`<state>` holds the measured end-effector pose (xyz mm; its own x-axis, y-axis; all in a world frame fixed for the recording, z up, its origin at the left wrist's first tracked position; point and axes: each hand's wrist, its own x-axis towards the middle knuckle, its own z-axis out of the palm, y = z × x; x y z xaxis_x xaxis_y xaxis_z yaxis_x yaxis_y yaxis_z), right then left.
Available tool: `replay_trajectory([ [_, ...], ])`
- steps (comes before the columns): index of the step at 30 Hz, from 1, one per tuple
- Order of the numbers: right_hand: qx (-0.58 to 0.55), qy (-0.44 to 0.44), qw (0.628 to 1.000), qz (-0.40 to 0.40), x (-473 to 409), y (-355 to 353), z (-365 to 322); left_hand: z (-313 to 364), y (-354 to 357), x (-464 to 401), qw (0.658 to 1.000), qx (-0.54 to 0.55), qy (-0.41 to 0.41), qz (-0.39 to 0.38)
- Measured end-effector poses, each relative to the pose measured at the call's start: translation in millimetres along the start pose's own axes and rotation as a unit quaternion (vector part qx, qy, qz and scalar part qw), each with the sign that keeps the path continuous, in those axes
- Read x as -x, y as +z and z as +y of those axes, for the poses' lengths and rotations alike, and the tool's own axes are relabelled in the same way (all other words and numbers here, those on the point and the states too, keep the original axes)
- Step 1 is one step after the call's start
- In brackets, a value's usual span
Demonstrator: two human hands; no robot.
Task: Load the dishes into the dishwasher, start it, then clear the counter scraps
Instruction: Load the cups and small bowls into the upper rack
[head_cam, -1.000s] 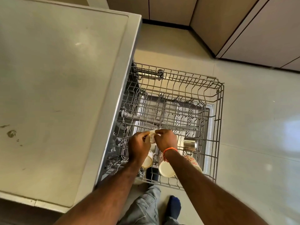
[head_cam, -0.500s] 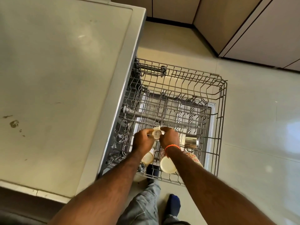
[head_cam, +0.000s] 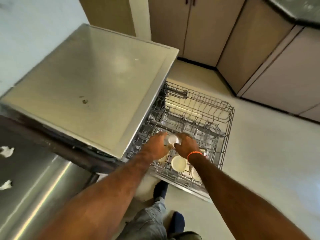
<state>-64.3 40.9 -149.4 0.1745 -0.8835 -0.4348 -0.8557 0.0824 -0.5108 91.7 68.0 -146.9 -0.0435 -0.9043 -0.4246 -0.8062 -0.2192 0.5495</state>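
The wire dishwasher rack (head_cam: 226, 118) is pulled out over the floor from under the dishwasher's flat top (head_cam: 97, 87). Both hands reach into its near left part. My left hand (head_cam: 158, 144) and my right hand (head_cam: 186, 144) hold a small white cup (head_cam: 172, 139) between them, its round end facing up. My right wrist wears an orange band. Just below the hands, white cups (head_cam: 178, 163) stand in the rack, one partly hidden under my right forearm. The frame is blurred, so finger detail is unclear.
A steel counter (head_cam: 39, 184) lies at the lower left, with white crumpled scraps (head_cam: 7, 151) on its dark part. Beige cabinets (head_cam: 270, 70) line the back and right. Tiled floor (head_cam: 270, 153) spreads right of the rack. My feet (head_cam: 161, 189) stand by the rack's near edge.
The view has pulled back and tilted, bringing the steel counter and scraps into sight. Both hands stay on the small white cup at the same spot in the rack.
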Motion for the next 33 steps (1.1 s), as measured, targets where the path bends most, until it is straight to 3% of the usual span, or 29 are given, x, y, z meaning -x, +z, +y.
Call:
replay_trajectory([
  [5, -0.002, -0.066, 0.998, 0.023, 46, -24, -42, 5, -35, 76, 0.997, -0.009, 0.038, 0.061],
  [11, 0.016, -0.182, 0.983, 0.022, 87, -27, -109, -14, -86, 160, 0.975, -0.024, 0.041, 0.216],
  [18, 0.092, -0.347, 0.933, -0.021, 125, 9, -210, -80, -132, 245, 0.941, -0.059, -0.074, 0.325],
  [23, 0.129, -0.425, 0.895, -0.051, 150, 54, -278, -140, -153, 298, 0.921, -0.04, -0.168, 0.349],
  [33, 0.129, -0.497, 0.852, -0.107, 157, 164, -414, -272, -200, 369, 0.882, -0.028, -0.259, 0.393],
])
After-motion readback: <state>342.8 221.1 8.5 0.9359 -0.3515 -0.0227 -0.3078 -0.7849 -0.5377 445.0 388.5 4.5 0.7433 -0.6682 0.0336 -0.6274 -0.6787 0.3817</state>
